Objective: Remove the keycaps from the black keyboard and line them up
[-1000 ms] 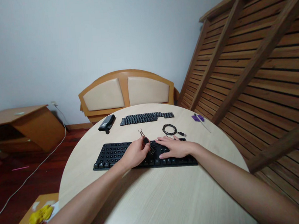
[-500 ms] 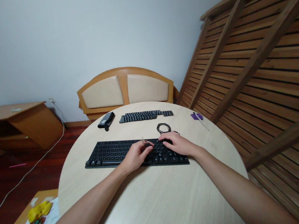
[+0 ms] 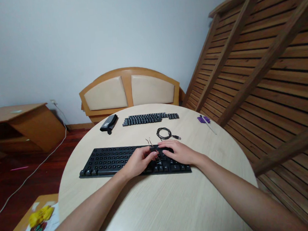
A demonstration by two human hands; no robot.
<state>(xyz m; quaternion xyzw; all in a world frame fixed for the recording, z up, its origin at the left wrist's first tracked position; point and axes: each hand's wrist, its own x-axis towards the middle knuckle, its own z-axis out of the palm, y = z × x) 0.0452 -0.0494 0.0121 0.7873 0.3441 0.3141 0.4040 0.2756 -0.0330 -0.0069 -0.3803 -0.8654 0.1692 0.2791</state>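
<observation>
A black keyboard lies across the near middle of the table; most of its left side lacks keycaps, while caps remain along the bottom row and at the right. My left hand is closed on a wire keycap puller with a black handle. One pair of wire ends points up and away, the other down at the keys on the keyboard's right part. Resting over the keyboard's right end, my right hand has its fingers stretched out, with the fingertips close to the puller.
Rows of removed keycaps lie at the table's far side. Left of them is a folded black pouch. A coiled cable sits behind the keyboard. A purple item with a thin rod lies at the right.
The keyboard has slid left and slightly nearer, and its cable coil moved left, bringing the plug into view. The puller in my left hand now stands more upright.
</observation>
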